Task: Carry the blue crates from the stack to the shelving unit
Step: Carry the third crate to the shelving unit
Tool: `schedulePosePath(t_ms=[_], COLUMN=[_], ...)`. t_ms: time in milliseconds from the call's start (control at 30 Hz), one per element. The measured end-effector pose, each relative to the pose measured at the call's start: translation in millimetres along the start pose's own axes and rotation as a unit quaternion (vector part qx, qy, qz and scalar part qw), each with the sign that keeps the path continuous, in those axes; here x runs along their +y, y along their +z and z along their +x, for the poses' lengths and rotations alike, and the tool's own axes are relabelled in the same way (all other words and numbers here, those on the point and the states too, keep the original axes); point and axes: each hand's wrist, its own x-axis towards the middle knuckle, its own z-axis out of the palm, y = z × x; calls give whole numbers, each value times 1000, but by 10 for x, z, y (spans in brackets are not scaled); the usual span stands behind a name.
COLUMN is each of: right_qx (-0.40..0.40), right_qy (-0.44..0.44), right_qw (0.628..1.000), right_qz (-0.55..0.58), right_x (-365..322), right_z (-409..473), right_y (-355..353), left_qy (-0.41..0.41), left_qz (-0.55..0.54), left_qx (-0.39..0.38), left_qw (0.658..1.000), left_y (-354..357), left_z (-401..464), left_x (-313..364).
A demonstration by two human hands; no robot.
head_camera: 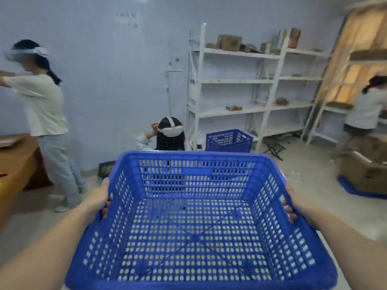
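I hold an empty blue perforated crate [194, 162] out in front of me, its open top facing me. My left hand [100, 197] grips its left rim, fingers curled inside the wall. My right hand [293, 204] grips the right rim the same way. A second blue crate [229, 141] stands on the floor by the foot of the white shelving unit [240, 80], which is across the room ahead and to the right. The shelves carry a few brown boxes; most boards are bare.
A person crouches [169, 132] directly ahead between me and the shelving. Another person stands [46, 114] at left beside a wooden desk [14, 164]. A third person [364, 114] works at right near cardboard boxes [364, 172] on the floor. Debris lies under the shelves.
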Motion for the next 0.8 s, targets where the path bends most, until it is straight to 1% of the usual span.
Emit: schedulePosePath(t_ms=[33, 133, 300, 433, 567, 667, 800], right_qx=[26, 65, 104, 127, 159, 181, 192], right_qy=[9, 32, 88, 126, 156, 172, 186], right_qw=[1000, 997, 990, 983, 974, 968, 963], right_qz=[6, 12, 21, 26, 31, 39, 37], right_x=[120, 336, 621, 791, 804, 784, 715], right_z=[52, 159, 611, 1138, 1610, 2004, 2682], right_y=[-276, -799, -1455, -1695, -1861, -2013, -2244], left_qy=[3, 8, 1, 11, 6, 8, -9], left_qz=[10, 30, 78, 114, 148, 162, 156], left_qx=[-17, -47, -110, -148, -185, -198, -229], left_qw=[1000, 998, 991, 982, 971, 967, 961], left_y=[336, 1068, 2270, 3136, 3907, 4460, 5192], left_z=[40, 93, 413, 918, 1397, 1702, 2132], left_x=[79, 223, 462, 607, 860, 1114, 1424])
